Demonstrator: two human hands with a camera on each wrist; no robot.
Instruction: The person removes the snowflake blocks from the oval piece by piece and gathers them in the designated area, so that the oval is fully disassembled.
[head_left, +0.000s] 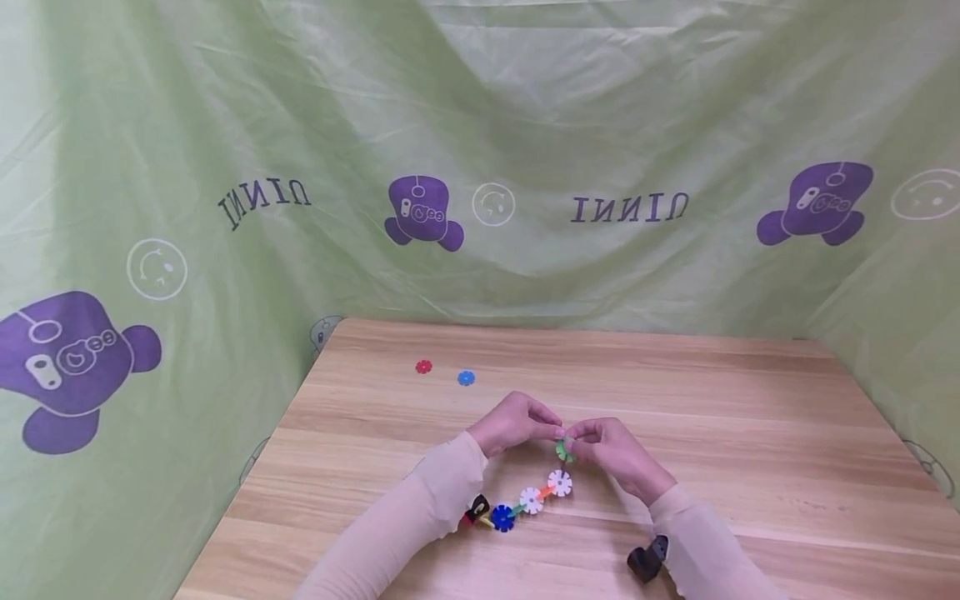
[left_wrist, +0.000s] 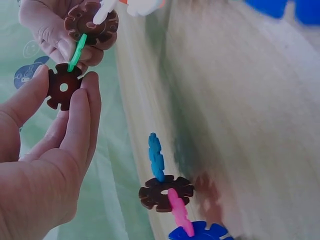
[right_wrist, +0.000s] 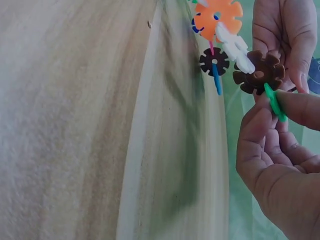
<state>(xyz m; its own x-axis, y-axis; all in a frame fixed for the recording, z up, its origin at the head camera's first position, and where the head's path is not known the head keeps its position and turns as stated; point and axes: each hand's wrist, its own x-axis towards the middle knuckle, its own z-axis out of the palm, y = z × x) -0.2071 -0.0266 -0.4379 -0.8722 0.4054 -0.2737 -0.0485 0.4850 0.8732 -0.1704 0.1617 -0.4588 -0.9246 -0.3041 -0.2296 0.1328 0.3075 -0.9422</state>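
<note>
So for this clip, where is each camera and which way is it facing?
Head: worn on the head, looking forward and down at the wooden table; both sleeved arms and hands show.
Left wrist: beside the left hand, facing its fingers pinching a brown disc.
Right wrist: beside the right hand, facing its fingers on the green disc.
Both wrist views share the green disc and the chain.

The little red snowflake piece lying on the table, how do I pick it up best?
Pinch the red piece by its toothed rim, probably from straight above with thumb and finger on opposite edges. It lies flat on the wooden table, so no side face sticks up to grab. The blue piece sits apart beside it, leaving room all round. Both hands are busy with the chain.
</note>
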